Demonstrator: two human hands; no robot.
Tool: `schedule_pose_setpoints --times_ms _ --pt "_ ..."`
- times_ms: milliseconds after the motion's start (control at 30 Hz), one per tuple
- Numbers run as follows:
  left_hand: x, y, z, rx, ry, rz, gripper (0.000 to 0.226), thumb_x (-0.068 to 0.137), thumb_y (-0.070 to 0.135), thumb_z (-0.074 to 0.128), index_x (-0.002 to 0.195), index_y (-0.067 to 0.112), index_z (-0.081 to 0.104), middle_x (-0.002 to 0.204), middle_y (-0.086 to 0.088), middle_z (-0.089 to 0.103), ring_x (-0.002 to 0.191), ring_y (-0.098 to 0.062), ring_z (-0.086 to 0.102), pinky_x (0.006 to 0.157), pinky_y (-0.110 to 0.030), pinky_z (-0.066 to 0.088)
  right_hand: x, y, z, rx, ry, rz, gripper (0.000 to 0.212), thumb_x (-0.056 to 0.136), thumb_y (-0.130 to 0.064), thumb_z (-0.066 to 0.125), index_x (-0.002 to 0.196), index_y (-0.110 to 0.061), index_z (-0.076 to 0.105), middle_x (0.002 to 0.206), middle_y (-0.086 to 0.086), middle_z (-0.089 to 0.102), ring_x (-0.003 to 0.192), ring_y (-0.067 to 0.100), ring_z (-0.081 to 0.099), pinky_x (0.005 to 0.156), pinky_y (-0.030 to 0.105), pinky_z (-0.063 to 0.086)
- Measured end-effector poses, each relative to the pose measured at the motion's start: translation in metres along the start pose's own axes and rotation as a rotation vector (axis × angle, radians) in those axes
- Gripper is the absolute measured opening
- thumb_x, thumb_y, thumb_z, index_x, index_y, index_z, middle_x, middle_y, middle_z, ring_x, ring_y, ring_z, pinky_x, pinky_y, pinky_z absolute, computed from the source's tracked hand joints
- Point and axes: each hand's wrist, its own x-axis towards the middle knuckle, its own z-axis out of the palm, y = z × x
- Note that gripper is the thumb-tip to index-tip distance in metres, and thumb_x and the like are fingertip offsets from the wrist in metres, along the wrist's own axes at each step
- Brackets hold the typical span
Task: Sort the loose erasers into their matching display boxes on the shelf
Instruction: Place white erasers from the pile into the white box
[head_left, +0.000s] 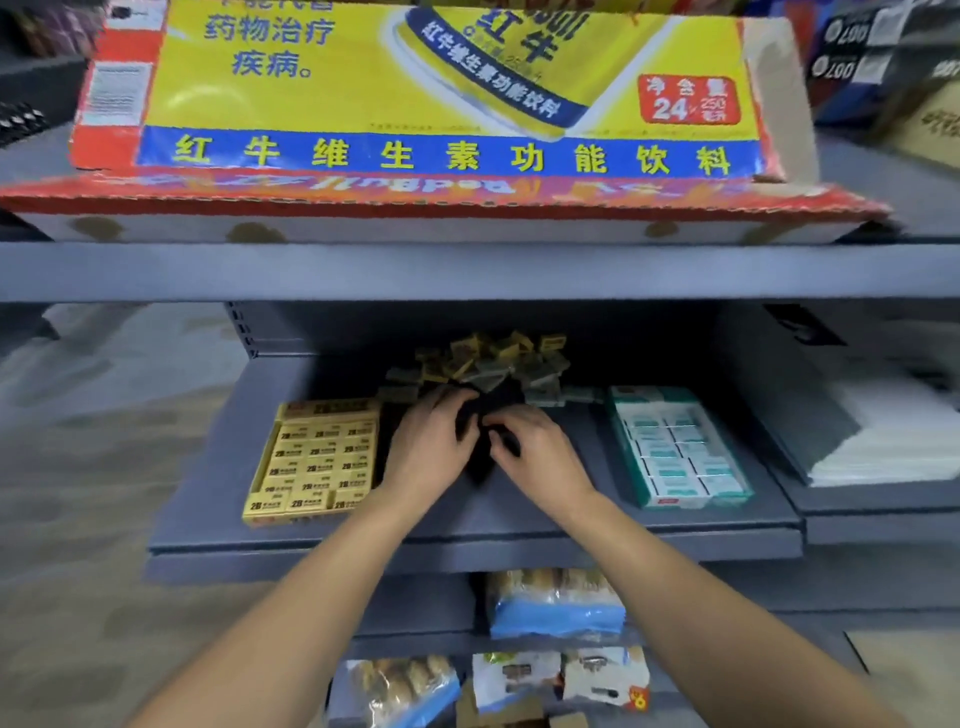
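Loose erasers (488, 366), 12 o'clock; left hand (428, 449), right hand (537, 457) curled together on something dark, seemingly pinching; best lift one, match yellow box (317, 460) or green box (680, 447).

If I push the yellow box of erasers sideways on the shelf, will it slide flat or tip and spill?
The yellow box is low, wide and packed in neat rows, so it will probably slide flat rather than tip. Being nearly full, it is likely heavy for its size. Its top looks open, so a jolt might shift erasers.
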Motion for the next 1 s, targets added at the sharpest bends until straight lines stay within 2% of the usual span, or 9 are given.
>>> schedule_pose_setpoints --times_ms 167,300,433,500,633,767,933,1000 --pt "0.014 0.017 0.023 -0.024 -0.075 0.004 0.032 0.096 0.024 0.052 0.127 0.020 0.058 0.125 -0.003 0.062 0.111 -0.020 0.057 0.082 -0.020 0.040 0.005 0.032 -0.016 -0.188 0.023 0.123 0.018 0.089 -0.010 0.058 0.102 -0.010 0.071 0.101 0.011 0.070 0.093 0.030 0.062 0.075 0.038 0.052" --pt "0.022 0.021 0.033 -0.046 -0.106 -0.008 0.035 0.097 0.028 0.051 0.131 0.020 0.055 0.129 -0.003 0.060 0.114 -0.019 0.056 0.090 -0.026 0.046 0.019 0.051 -0.016 -0.527 -0.087 0.242 0.022 0.073 -0.011 0.071 0.096 -0.008 0.072 0.093 0.016 0.070 0.083 0.034 0.066 0.069 0.036 0.055" --pt "0.025 0.021 0.037 -0.042 -0.113 -0.022 0.035 0.097 0.029 0.050 0.132 0.021 0.055 0.128 -0.002 0.060 0.115 -0.019 0.056 0.089 -0.027 0.047 0.019 0.059 -0.010 -0.703 -0.162 0.215 0.027 0.074 -0.014 0.068 0.101 -0.014 0.072 0.100 0.010 0.071 0.093 0.025 0.067 0.080 0.029 0.051" --pt "0.026 0.019 0.037 -0.041 -0.115 -0.032 0.035 0.097 0.029 0.051 0.131 0.021 0.055 0.127 -0.003 0.061 0.114 -0.019 0.057 0.089 -0.029 0.048 0.019 0.059 -0.012 -0.739 -0.162 0.196 0.025 0.072 -0.014 0.071 0.097 -0.018 0.073 0.094 0.007 0.072 0.088 0.022 0.067 0.078 0.027 0.050" --pt "0.024 0.013 0.037 -0.038 -0.115 -0.045 0.036 0.095 0.027 0.054 0.130 0.019 0.056 0.130 -0.003 0.059 0.117 -0.019 0.055 0.093 -0.030 0.048 0.022 0.061 -0.014 -0.506 -0.153 0.162 0.025 0.067 0.002 0.071 0.088 -0.010 0.073 0.084 0.015 0.070 0.078 0.034 0.066 0.068 0.031 0.051" --pt "0.015 0.008 0.037 -0.037 -0.112 -0.063 0.038 0.093 0.025 0.059 0.130 0.019 0.057 0.130 -0.002 0.057 0.116 -0.019 0.055 0.092 -0.029 0.048 0.019 0.054 -0.018 -0.285 -0.129 0.158 0.023 0.081 0.000 0.058 0.100 -0.005 0.070 0.102 0.017 0.068 0.096 0.035 0.062 0.080 0.034 0.049" --pt "0.008 0.006 0.035 -0.048 -0.102 -0.069 0.044 0.089 0.023 0.066 0.131 0.017 0.056 0.130 -0.002 0.055 0.116 -0.019 0.054 0.092 -0.025 0.045 0.008 0.042 -0.021 -0.112 0.009 -0.003 0.023 0.077 0.003 0.068 0.099 -0.005 0.070 0.102 0.012 0.069 0.096 0.031 0.063 0.083 0.034 0.050" --pt "0.006 0.006 0.033 -0.063 -0.090 -0.063 0.042 0.089 0.020 0.066 0.129 0.016 0.058 0.128 -0.001 0.056 0.114 -0.018 0.055 0.089 -0.020 0.041 0.004 0.037 -0.021 -0.073 0.080 -0.063 0.023 0.076 0.003 0.071 0.098 -0.004 0.070 0.102 0.010 0.070 0.097 0.027 0.063 0.087 0.029 0.047"
